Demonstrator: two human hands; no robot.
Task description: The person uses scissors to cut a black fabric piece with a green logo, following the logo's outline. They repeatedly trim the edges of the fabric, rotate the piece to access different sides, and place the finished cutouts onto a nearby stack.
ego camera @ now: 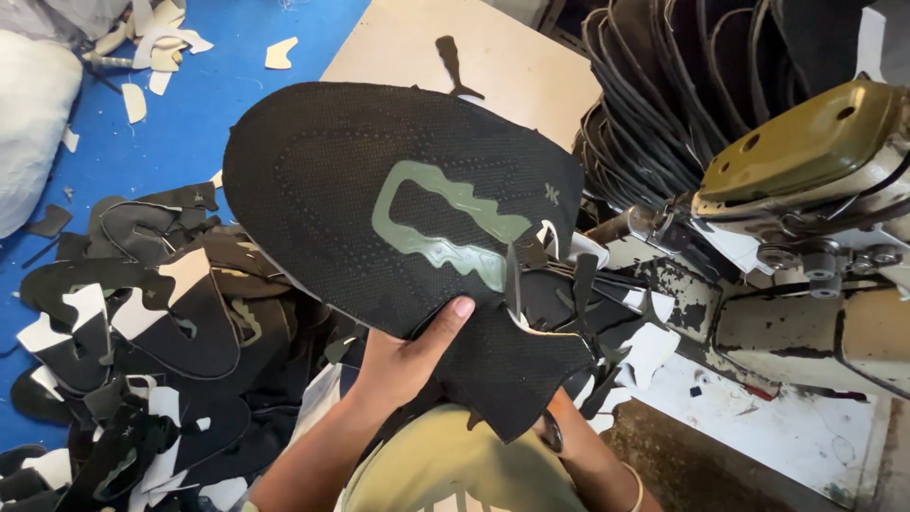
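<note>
I judged it mid-inspection: left hand (403, 360) clenched the black mesh shoe upper (398, 228) at frame centre; right hand hidden beneath, grip untellable; next needed a steady feed.

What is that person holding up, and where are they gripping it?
A black mesh shoe upper piece with a green patch. The left hand pinches its lower edge, thumb on top; the right hand is hidden behind it.

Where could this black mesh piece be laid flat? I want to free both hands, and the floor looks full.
The beige board above the mesh piece is mostly bare, with one small black scrap. The blue floor between the white offcuts and the pile of cut pieces is open. The pile and the sewing machine side are crowded.
</note>
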